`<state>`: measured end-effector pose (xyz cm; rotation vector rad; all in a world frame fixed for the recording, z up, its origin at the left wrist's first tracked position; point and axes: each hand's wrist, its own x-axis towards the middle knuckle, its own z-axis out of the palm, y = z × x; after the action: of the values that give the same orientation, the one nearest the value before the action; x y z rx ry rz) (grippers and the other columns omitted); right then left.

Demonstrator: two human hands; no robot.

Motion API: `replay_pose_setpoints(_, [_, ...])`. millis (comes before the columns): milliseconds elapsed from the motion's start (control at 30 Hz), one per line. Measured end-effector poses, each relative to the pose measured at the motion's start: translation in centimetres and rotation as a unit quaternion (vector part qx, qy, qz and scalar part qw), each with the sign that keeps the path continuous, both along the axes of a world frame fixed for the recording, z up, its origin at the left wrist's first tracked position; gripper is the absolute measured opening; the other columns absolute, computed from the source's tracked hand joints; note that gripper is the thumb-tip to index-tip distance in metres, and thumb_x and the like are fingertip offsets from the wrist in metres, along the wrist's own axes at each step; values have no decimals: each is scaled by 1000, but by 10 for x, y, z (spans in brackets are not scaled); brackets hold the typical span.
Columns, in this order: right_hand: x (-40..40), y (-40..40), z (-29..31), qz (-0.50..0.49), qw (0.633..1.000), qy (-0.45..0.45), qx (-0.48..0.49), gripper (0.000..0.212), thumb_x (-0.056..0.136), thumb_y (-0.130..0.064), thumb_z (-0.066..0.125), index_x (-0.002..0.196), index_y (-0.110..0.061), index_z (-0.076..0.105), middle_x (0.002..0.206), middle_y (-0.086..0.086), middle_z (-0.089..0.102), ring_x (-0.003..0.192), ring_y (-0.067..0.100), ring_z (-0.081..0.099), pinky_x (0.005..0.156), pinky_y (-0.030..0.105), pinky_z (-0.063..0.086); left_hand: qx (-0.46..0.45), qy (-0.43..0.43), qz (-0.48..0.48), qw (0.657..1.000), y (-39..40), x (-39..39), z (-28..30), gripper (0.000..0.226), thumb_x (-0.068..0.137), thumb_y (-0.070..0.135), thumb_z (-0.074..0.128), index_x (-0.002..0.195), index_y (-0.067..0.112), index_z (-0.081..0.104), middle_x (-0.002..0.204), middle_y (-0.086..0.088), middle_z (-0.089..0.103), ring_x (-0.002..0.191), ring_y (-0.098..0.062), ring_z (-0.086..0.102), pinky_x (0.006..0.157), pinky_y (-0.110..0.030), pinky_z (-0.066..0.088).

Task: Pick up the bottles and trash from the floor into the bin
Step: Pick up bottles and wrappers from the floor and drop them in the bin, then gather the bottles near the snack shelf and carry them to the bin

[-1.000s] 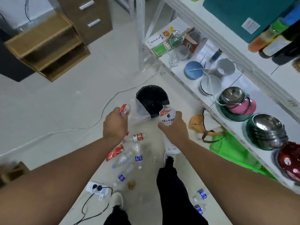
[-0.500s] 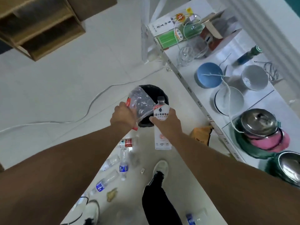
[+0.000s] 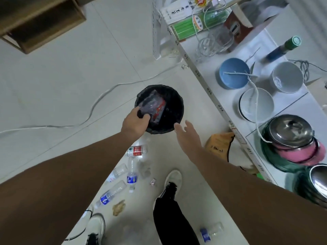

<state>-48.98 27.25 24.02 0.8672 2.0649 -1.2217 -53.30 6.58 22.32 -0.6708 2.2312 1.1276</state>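
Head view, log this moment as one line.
left hand: holding crushed bottle over bin | right hand: open, empty | floor bottles: remain

Black-lined round bin [image 3: 177, 101] upright on floor, clear red-labelled wrapper [image 3: 152, 105] tilted inside. Clear bottles lie nearby: one red-labelled [image 3: 137, 151], three blue-labelled [image 3: 131, 175] [image 3: 110, 194] [image 3: 210, 231]. Tan scrap [image 3: 118, 207] beside them.

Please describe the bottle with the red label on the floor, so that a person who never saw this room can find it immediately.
Find the round black bin on the pale floor beside the white shelf. Just below it in the picture, between the person's forearms, a cluster of clear bottles lies on the tiles. The red-label bottle is the one nearest the bin, lying on its side; its neighbours, such as the blue-label bottle, carry blue labels.
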Motion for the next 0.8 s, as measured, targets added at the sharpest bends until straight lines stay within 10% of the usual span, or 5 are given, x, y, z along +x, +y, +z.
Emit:
replay_pose_setpoints(133, [16, 1, 10, 9, 1000, -14, 11, 80, 99, -63, 56, 167, -28, 30, 168, 3, 41, 151, 26, 42, 121, 47, 37, 12, -15, 10, 1000, -11, 21, 13, 67, 96, 46, 59, 159, 28, 43, 146, 6, 57, 130, -19, 53, 95, -29, 33])
replay_pose_setpoints(567, [77, -69, 149, 38, 998, 54, 23, 89, 92, -65, 62, 166, -25, 34, 165, 7, 44, 151, 27, 43, 115, 40, 37, 20, 15, -32, 999, -86, 109, 145, 79, 97, 60, 58, 165, 31, 31, 170, 2, 34, 154, -22, 36, 120, -37, 30])
replay_pose_setpoints(800, [164, -128, 245, 105, 987, 99, 65, 95, 90, -66, 70, 165, -20, 36, 160, 4, 51, 131, 19, 55, 88, 23, 38, 30, 79, -83, 993, -152, 188, 244, 79, 97, 55, 61, 165, 29, 32, 170, 3, 34, 154, -18, 34, 120, -34, 28])
